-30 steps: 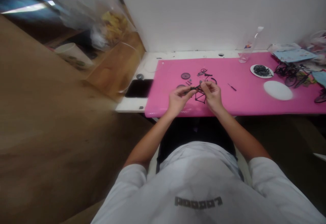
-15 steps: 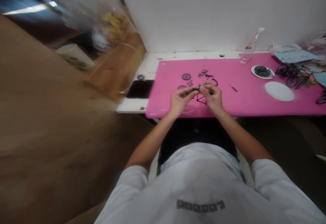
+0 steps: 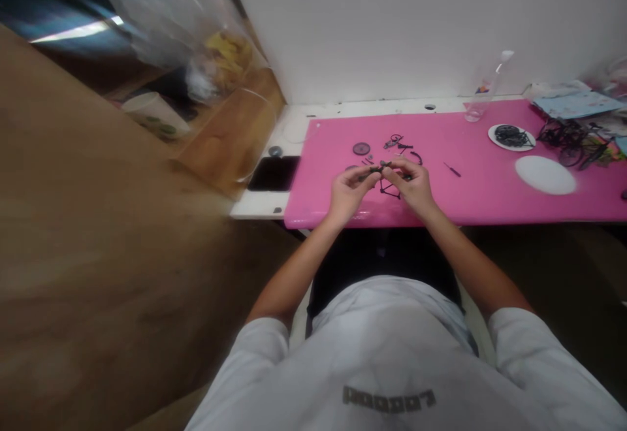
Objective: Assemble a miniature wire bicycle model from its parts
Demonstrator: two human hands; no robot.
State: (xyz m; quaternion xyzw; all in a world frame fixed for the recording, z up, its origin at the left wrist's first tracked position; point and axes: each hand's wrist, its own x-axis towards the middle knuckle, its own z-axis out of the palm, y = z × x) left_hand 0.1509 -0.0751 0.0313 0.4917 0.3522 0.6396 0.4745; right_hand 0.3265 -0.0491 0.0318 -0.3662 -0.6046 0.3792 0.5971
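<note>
Above the front of the pink mat [image 3: 333,206], my left hand [image 3: 349,191] and my right hand [image 3: 413,186] meet fingertip to fingertip. Both pinch a small dark part [image 3: 377,170], whose exact shape is too small to make out. A thin black frame [image 3: 389,189] lies on the mat just below the fingers. Behind the hands are a dark wheel [image 3: 361,149], a curved black piece [image 3: 416,158] and several small dark parts [image 3: 394,142]. A second wheel is partly hidden by my left hand.
Right of my hands lies a small screwdriver [image 3: 452,170]. Farther right are a plate of black parts [image 3: 512,137], a white disc [image 3: 545,175], a clear bottle [image 3: 482,95] and piled black model bicycles [image 3: 571,143]. A dark flat object [image 3: 273,174] sits at the left.
The whole view has shifted slightly, so the table and hands appear a little farther right. Both hands keep their pinch, with the fingertips slightly closer together.
</note>
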